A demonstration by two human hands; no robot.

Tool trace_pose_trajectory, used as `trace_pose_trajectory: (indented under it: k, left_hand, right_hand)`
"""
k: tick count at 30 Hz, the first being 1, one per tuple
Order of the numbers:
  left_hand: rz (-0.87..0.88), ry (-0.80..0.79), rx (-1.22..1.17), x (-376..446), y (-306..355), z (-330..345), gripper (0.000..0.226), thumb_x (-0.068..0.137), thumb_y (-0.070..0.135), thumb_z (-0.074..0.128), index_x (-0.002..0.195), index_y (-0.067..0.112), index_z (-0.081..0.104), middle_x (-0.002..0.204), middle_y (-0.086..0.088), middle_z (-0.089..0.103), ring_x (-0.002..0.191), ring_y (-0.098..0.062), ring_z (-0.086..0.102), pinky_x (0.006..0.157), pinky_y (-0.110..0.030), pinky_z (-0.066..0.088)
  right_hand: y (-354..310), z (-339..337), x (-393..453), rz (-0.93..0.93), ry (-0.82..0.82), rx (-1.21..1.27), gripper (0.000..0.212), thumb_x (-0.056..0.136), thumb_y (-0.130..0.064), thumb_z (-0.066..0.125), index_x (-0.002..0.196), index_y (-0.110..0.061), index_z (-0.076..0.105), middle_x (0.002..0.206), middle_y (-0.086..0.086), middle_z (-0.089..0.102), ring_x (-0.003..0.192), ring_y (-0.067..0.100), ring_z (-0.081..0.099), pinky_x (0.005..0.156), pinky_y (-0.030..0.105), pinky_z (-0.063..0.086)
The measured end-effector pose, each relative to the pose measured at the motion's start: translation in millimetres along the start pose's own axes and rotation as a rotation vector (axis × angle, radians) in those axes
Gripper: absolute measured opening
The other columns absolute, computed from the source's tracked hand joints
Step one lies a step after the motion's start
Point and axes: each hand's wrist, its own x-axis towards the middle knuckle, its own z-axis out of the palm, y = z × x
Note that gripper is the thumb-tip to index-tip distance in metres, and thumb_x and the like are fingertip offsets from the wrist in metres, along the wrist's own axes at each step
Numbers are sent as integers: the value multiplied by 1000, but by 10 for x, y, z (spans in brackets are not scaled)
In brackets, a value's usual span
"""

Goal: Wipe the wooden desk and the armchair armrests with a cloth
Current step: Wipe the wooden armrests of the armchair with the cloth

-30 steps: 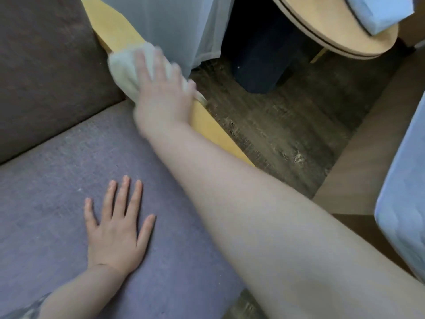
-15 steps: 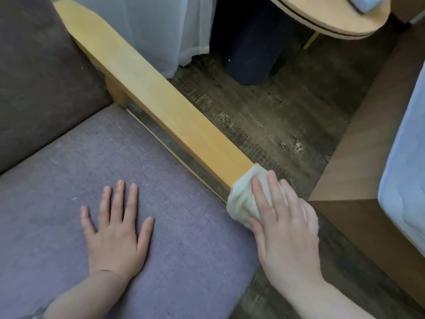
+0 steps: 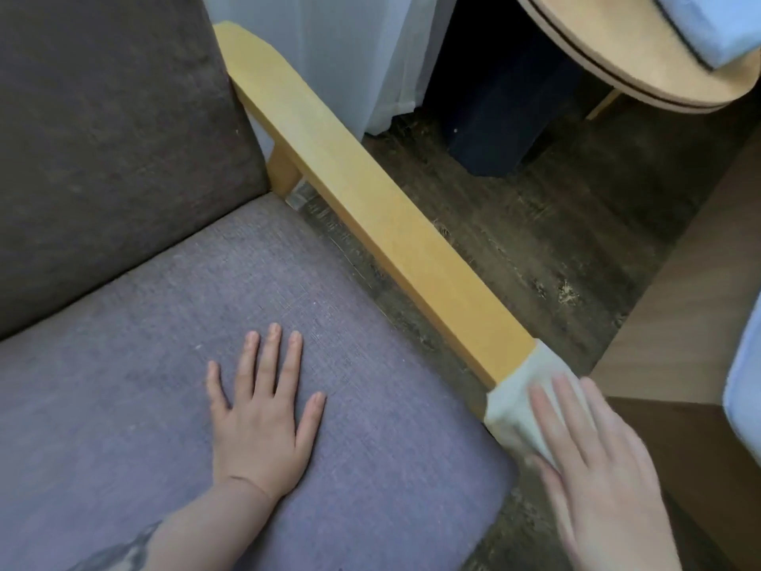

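Observation:
A light wooden armrest [image 3: 370,208] runs diagonally from the chair's back down to the lower right. Over its near end lies a pale cloth [image 3: 521,401], pressed down by my right hand [image 3: 593,471], whose fingers lie flat on top of it. My left hand [image 3: 263,410] rests flat with fingers spread on the purple-grey seat cushion [image 3: 164,364], holding nothing. The chair's other armrest is out of view.
A dark brown back cushion [image 3: 115,138] stands upper left. A round wooden table [image 3: 617,63] with a light blue item sits top right, above a dark bin [image 3: 494,125]. White curtain [image 3: 350,55] hangs behind the armrest. Brown furniture and blue fabric [image 3: 745,397] are at right.
My right hand slid the cloth from the far end of the armrest down to its near end, where it stays. The view shifted slightly. My left hand stayed flat on the seat.

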Motion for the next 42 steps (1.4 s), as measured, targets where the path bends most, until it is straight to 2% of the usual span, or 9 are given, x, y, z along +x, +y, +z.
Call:
trace_pose_trajectory:
  k: [3,5,9,13,18,23,28,34,42]
  left_hand:
    - [-5,-13,-33,5,-1,0,69,93,56,12,149,19,28,156,-5,28,144,-24,21,113,-58,8]
    - [-5,-13,-56,11,-1,-1,69,93,57,12,148,19,29,156,-4,27,144,-24,22,113,-60,11]
    - [9,-14,-64,1,-14,-22,68,93,56,13,146,18,34,155,-4,29,143,-23,25,112,-61,15]
    - [23,-1,-77,-8,-16,-25,67,89,54,32,146,19,34,155,-4,30,142,-23,25,109,-61,19]
    - [31,-24,-68,-18,0,-42,69,85,52,38,145,18,37,154,-4,31,142,-23,25,109,-60,18]
    - [20,-58,-87,-1,-11,-54,65,93,54,21,147,19,33,156,-3,27,143,-23,23,111,-59,16]
    - [39,-23,-105,10,-11,-15,70,85,53,38,145,18,37,155,-4,29,142,-22,25,110,-59,19]
    - [28,-36,-72,-8,-2,-3,69,93,56,15,146,18,35,155,-4,29,142,-23,25,111,-60,15]
    - [-10,-79,-64,1,26,-30,75,91,59,9,146,16,37,154,-7,33,141,-27,26,109,-62,13]
  right_hand:
    - [-52,9,177,-21,-24,19,53,101,-43,16,145,-19,32,150,12,40,132,32,37,90,45,37]
    - [-356,-89,754,-92,59,33,53,99,-43,27,146,-19,32,151,10,38,135,33,37,91,45,39]
    - [-1276,-292,2399,-130,165,8,64,97,-37,40,153,-28,9,161,2,11,141,28,21,92,44,35]
    - [-1930,-495,3478,-144,44,53,67,100,-32,37,152,-30,-5,162,-6,-6,145,27,8,102,49,28]
    - [-1297,-377,2613,-263,133,-16,61,99,-37,33,153,-28,7,162,-2,7,144,27,15,95,44,35]
    - [-610,-217,1284,-203,41,18,63,90,-36,35,151,-22,25,157,6,27,138,34,34,82,46,46]
    - [-1066,-326,2193,-251,150,-14,61,95,-36,39,151,-23,20,160,4,19,140,28,28,82,41,43]
    - [-1761,-445,3342,-161,120,66,61,99,-32,36,152,-33,5,162,-7,4,140,24,19,94,43,34]
    - [-263,27,241,82,100,40,57,90,-34,41,146,-24,34,153,3,32,133,31,44,93,46,42]
